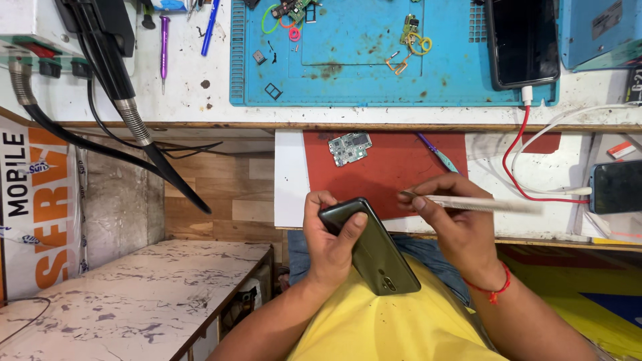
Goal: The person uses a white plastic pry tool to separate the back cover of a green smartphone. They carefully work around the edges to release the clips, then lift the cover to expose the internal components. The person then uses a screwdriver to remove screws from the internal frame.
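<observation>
My left hand (329, 242) grips a dark green phone (373, 247), back side up, its camera end toward my body. My right hand (449, 215) holds a thin white tool (481, 203) like a pen; its tip points left toward the phone's top edge, a short gap away. Both hands hover above my lap, in front of a pulled-out shelf covered with a red mat (391, 168). A small green circuit board (350, 148) lies on that mat, beyond my hands.
Tweezers (438, 154) lie on the red mat. A blue work mat (374, 53) on the bench carries small parts and a black phone (523, 41) on a red cable (518, 160). Another phone (616, 187) is at right, a black hose (127, 107) and purple screwdriver (164, 43) at left.
</observation>
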